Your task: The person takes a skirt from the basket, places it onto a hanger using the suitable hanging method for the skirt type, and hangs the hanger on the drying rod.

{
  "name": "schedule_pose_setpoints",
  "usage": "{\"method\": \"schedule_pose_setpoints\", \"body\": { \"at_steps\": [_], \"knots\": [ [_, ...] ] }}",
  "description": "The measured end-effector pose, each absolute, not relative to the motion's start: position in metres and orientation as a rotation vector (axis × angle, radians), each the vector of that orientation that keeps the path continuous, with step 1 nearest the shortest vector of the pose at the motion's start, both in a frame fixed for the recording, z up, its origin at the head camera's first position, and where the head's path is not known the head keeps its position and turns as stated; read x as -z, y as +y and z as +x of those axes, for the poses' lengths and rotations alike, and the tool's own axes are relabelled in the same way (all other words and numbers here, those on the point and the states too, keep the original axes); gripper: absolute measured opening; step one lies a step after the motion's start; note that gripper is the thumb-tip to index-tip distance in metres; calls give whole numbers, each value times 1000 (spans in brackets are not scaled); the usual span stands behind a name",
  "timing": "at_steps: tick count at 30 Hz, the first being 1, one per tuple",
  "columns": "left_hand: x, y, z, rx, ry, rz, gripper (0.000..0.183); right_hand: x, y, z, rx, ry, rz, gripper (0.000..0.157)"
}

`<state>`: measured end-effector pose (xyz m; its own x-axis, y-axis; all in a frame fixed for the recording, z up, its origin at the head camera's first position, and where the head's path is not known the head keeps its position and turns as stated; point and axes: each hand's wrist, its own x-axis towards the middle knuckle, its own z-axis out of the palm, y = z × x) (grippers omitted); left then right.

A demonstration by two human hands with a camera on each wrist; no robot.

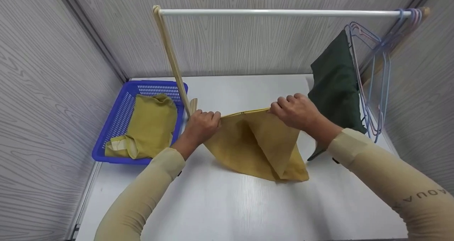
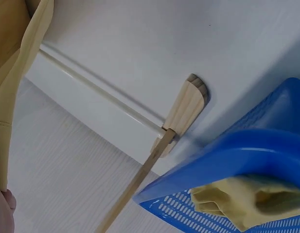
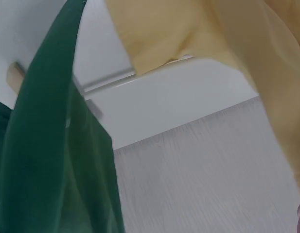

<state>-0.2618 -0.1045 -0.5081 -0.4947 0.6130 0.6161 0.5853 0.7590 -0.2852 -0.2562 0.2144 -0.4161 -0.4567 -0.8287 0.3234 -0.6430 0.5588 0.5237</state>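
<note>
Both hands hold up a mustard-yellow cloth (image 1: pixel 234 145) over the white table, its top edge stretched between them. My left hand (image 1: pixel 204 125) grips that edge at the left end. At the right end, the right hand (image 1: pixel 296 110) grips it with curled fingers. Below the edge the cloth hangs in loose folds, and a pointed flap falls across its middle; its exact kind I cannot tell. In the left wrist view the cloth (image 2: pixel 6 102) drops along the left side. The right wrist view has it (image 3: pixel 252 63) at upper right, beside a dark green cloth (image 3: pixel 47 126).
A blue basket (image 1: pixel 120 160) with a yellow garment (image 1: pixel 154 118) stands left. Above runs a white rail (image 1: pixel 276 12) on a wooden post (image 1: pixel 170 56). At right, the dark green cloth (image 1: pixel 335 81) hangs close to my right hand, beside several hangers (image 1: pixel 386 92). Wood-grain walls surround the table.
</note>
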Motion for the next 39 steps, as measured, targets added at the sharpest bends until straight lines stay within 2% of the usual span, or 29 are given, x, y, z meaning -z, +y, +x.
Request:
{"method": "schedule_pose_setpoints", "body": {
  "at_steps": [7, 17, 26, 29, 34, 37, 39],
  "knots": [
    [513, -113, -259, -90, -2237, -938, 19, 419, 220, -255, 485, -2262, 1205, 25],
    [515, -122, -256, -68, -2250, -1018, 11, 422, 230, -257, 424, -2233, 1213, 35],
    [511, -135, -258, 107, -2265, -1144, 28, 421, 235, -255, 567, -2331, 1203, 38],
    [510, -140, -259, 126, -2279, -1160, 25, 418, 237, -256, 572, -2380, 1195, 37],
    [502, -140, -258, 280, -2280, -1012, 8, 417, 241, -261, 533, -2397, 1167, 38],
    [496, -133, -257, 462, -2271, -843, 6, 423, 244, -263, 501, -2394, 1118, 39],
    [492, -127, -257, 607, -2262, -730, 11, 428, 247, -263, 473, -2404, 1075, 38]
  ]
}}
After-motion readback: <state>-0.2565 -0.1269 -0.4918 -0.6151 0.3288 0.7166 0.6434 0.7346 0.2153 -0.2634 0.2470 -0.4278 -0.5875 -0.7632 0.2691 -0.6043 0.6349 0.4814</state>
